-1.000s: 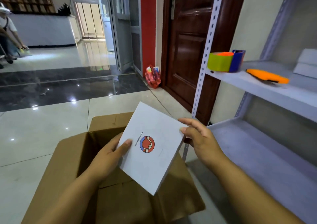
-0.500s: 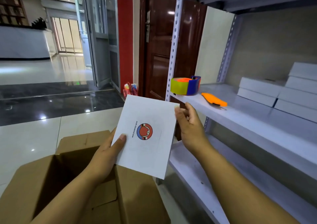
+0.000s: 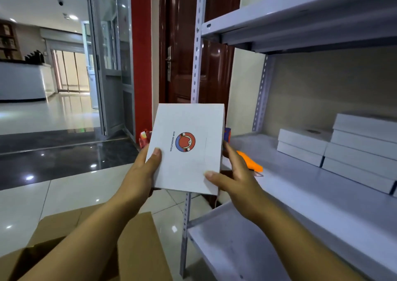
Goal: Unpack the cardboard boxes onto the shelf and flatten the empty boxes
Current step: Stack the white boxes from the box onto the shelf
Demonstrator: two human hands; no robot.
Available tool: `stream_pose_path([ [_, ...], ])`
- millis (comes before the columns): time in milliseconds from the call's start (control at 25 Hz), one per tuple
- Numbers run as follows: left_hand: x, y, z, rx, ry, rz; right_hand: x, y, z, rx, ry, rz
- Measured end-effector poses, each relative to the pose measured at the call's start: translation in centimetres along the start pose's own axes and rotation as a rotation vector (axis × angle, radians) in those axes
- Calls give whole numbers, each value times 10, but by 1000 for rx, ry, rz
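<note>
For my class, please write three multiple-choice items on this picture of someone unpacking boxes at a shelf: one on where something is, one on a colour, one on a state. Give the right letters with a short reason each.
1. Where do the stacked white boxes stand?
A. On the floor by the door
B. On the middle shelf, at its right
C. Inside the cardboard box

2. What colour is the flat tool lying on that shelf?
A. Orange
B. Green
C. Black

3. How is the white box with the round logo held?
A. Lying on the shelf, untouched
B. By one hand only
C. In the air, by both hands

Answers: 1 B, the stack sits on the shelf board against the back wall. 2 A, it shows bright orange beside the right hand. 3 C, the left hand grips its left edge and the right hand its lower right corner, above the cardboard box.
</note>
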State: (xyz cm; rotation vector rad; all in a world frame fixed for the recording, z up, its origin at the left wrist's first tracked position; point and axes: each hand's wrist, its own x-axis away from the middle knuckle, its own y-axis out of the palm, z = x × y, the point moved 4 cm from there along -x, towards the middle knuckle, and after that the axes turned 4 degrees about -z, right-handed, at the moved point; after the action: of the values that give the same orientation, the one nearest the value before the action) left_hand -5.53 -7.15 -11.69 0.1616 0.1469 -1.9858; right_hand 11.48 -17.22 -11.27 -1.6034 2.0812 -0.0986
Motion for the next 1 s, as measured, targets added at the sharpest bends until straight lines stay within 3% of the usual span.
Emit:
stream_pose_path([
  [240, -55, 56, 34, -41, -33, -78, -12, -62, -5, 101, 19, 88],
  [720, -123, 182, 67, 78, -87, -266, -40, -184, 8, 115, -32, 518],
  [880, -147, 228, 66, 80, -29, -286, -40, -201, 24, 310, 7, 576],
  [1000, -162, 251, 57, 95, -81, -304, -33, -210, 32, 594, 160, 587],
])
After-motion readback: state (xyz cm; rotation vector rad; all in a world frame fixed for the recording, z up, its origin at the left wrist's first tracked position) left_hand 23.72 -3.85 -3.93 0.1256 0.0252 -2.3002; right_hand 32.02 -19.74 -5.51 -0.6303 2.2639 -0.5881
